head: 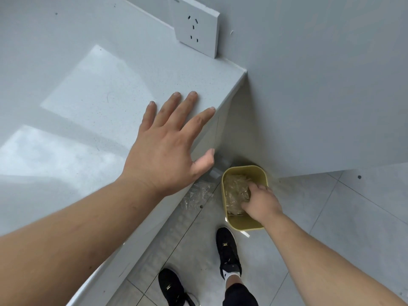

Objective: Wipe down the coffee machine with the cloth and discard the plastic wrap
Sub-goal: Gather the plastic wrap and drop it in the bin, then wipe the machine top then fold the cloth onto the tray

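My right hand (260, 203) reaches down into a small yellow bin (262, 173) on the floor, its fingers curled on a crumpled wad of clear plastic wrap (236, 191) inside the bin. My left hand (167, 146) lies flat with fingers spread on the white countertop (88, 107), near its right edge. The coffee machine and the cloth are out of view.
More clear plastic (196, 195) lies on the grey tiled floor between the counter base and the bin. A wall socket (196, 25) sits above the counter's far corner. My two black shoes (227, 250) stand on the floor just below the bin.
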Demonstrator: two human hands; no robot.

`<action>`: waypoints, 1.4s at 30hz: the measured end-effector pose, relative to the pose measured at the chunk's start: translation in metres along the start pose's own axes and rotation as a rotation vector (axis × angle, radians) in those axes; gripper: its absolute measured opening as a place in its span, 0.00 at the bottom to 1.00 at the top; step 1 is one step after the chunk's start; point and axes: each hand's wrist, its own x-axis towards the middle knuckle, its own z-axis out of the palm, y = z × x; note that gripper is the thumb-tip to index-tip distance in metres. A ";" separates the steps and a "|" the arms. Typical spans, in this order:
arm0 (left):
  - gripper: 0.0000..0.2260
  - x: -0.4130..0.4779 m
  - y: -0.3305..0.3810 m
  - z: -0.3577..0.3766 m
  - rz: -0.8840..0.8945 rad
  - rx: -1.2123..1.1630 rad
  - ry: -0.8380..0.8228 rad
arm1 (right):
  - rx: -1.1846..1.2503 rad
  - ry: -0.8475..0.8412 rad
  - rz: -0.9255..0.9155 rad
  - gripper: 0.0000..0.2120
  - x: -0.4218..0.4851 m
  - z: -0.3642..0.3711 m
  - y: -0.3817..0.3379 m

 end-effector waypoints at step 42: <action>0.35 -0.050 0.004 -0.211 -0.342 -0.013 -0.074 | -0.156 0.514 -0.648 0.36 -0.232 -0.284 -0.156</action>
